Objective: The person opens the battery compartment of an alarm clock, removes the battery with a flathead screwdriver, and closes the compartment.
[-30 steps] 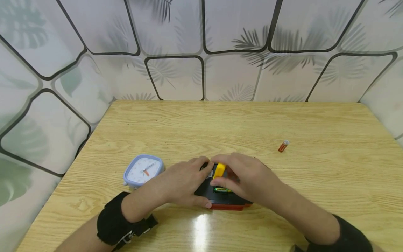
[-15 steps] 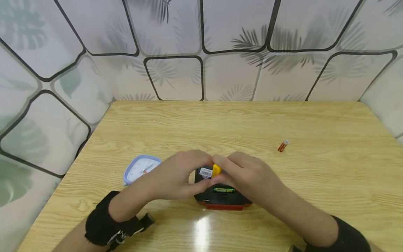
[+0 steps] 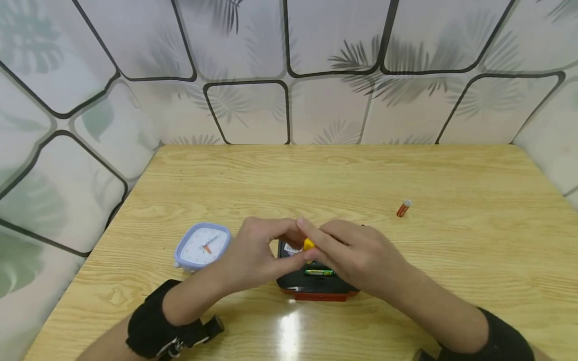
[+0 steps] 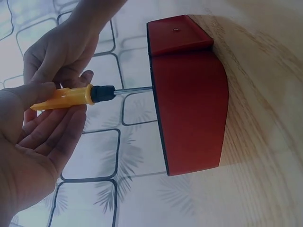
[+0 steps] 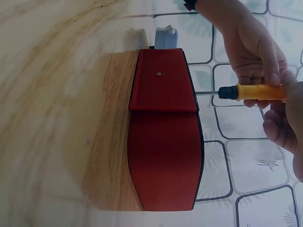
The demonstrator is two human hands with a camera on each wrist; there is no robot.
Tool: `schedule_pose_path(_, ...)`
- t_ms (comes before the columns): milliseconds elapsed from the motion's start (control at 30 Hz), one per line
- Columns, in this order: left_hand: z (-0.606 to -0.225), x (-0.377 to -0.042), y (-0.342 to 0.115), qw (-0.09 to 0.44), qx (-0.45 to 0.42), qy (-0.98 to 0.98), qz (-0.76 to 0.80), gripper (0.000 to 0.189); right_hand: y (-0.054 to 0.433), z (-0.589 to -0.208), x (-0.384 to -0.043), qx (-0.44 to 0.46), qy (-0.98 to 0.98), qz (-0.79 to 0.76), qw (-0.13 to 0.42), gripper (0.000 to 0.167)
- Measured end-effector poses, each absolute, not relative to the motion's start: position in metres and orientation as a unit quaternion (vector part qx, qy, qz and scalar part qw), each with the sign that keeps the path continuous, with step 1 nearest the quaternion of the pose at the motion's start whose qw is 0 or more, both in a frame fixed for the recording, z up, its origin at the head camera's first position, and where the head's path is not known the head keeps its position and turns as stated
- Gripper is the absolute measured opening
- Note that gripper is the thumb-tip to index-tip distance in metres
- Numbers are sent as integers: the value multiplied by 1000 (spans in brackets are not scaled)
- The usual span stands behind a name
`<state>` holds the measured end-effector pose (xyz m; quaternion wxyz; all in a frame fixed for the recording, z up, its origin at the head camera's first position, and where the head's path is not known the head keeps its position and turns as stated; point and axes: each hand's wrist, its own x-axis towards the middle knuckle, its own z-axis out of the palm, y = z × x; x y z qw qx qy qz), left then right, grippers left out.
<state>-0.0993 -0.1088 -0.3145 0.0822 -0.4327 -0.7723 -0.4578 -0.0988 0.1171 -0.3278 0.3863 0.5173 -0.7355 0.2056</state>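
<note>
A screwdriver [image 4: 71,98] with a yellow handle and dark collar stands upright, its shaft tip at the black face of a red-sided box [image 3: 316,287]. The box lies black face up, and a green battery [image 3: 319,273] sits in an opening in that face. My left hand [image 3: 255,255] pinches the handle between thumb and fingers. On the same handle, my right hand [image 3: 361,250] grips from the other side, its fingers partly curled. In the head view, both hands cover most of the screwdriver. Exactly where the tip meets the face is hidden.
A light blue clock [image 3: 203,246] with a white dial lies left of the box, close to my left forearm. A red battery [image 3: 404,208] rests farther back on the right of the wooden table [image 3: 280,185]. A patterned wall [image 3: 334,110] rises behind the table.
My left hand has lifted off the box and come up to the screwdriver handle, which it now pinches. My right hand stays on the handle, its fingers shifting slightly. The box has barely moved.
</note>
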Motion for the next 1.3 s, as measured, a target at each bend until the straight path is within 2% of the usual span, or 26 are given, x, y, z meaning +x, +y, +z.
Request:
schedule_pose_path(200,-314,-103,-111,86,-475,-746,-459,12,116,-327,-96,530,-727,206,384,45)
schedule_pose_path(433,-313,-107,-116,80,-499,-736,-451,18,111,-326,-98,546,-700,216,406,55)
schedule_pose_path(500,-313,-108,-117,77,-501,-738,-446,20,110,-327,-99,552,-682,227,423,51)
schedule_pose_path(633,-310,-107,-118,72,-499,-751,-427,22,106,-327,-100,555,-663,236,444,31)
schedule_pose_path(733,-307,-106,-120,112,-500,-762,-396,35,106,-325,-99,545,-672,235,444,24)
schedule_pose_path(867,-305,-108,-121,210,-535,-742,-345,57,106,-322,-97,538,-683,233,435,26)
schedule_pose_path(967,-303,-109,-120,252,-569,-717,-314,55,107,-322,-96,541,-689,239,419,29)
schedule_pose_path(1100,-302,-109,-120,259,-585,-706,-305,51,109,-325,-95,539,-701,252,394,31)
schedule_pose_path(1300,-306,-112,-121,217,-570,-711,-350,54,109,-326,-96,539,-700,273,381,30)
